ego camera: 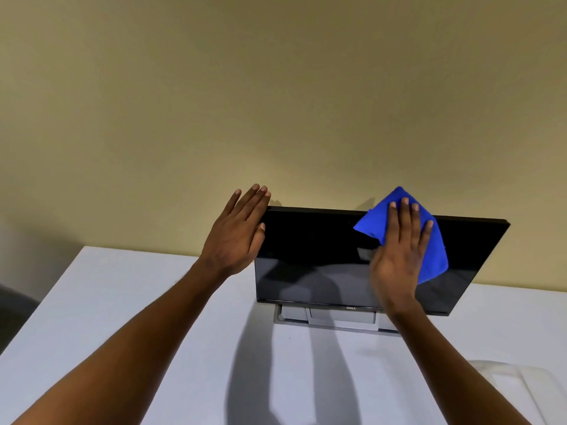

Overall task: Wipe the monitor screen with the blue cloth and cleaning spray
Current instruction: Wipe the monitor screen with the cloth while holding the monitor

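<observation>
A black monitor (313, 240) with a dark, reflective screen stands on a grey stand (331, 319) on the white table. My right hand (399, 256) lies flat on the upper right part of the screen and presses the blue cloth (435, 253) against it; the cloth sticks out above the monitor's top edge. My left hand (237, 233) is flat with fingers together against the monitor's left edge, holding nothing. No spray bottle is in view.
The white table (107, 317) runs up to a beige wall (276, 102) just behind the monitor. A translucent white object (521, 381) lies at the table's near right corner. The table's left edge drops to a dark floor.
</observation>
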Demonstrator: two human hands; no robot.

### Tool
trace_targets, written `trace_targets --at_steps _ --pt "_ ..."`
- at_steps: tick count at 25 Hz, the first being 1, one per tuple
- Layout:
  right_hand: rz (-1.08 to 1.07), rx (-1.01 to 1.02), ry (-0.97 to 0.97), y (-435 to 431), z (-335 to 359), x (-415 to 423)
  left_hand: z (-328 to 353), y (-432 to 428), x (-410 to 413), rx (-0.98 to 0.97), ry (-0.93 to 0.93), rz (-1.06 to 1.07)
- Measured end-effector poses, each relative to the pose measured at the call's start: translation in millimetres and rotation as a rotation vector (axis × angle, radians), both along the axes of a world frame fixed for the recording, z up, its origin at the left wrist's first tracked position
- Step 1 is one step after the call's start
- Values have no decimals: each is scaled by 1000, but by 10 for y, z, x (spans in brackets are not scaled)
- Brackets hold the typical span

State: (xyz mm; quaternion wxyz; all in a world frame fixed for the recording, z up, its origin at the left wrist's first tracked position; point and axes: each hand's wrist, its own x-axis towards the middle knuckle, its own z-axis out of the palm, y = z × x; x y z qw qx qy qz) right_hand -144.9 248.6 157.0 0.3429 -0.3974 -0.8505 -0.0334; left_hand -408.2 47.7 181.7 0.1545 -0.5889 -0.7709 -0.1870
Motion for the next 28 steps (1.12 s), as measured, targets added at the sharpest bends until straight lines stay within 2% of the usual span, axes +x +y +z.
trace_targets --at_steps 4,9,12,15,18,20,21,23,26,28 --pt "49 38 -25 -311 -10 -458 27 -14 -118 -18 -18 -90" --pt "344 304 -279 -742 -319 -970 -33 -12 -193 16 -13 -145" --pt "437 461 -411 -756 -602 -1011 -44 -6 -232 22 -9 -182" --pt "631 591 -578 -719 -882 -945 -18 -17 -282 -3 -6 -225" --pt "811 585 -691 -647 -1105 -863 -11 -35 -313 -21 11 -247" --pt "796 570 -798 -581 -1135 -830 -15 -32 -312 -12 22 -247" --pt "772 698 -834 -522 -1138 -817 -17 -29 -306 -4 25 -243" --pt "767 760 -759 -430 -943 -836 -20 -20 -295 7 25 -238" --pt "736 596 -607 -461 -368 -928 -24 -14 -290 15 11 -238" --pt "675 602 -588 -557 -254 -922 -25 -27 -290 24 -2 -242"
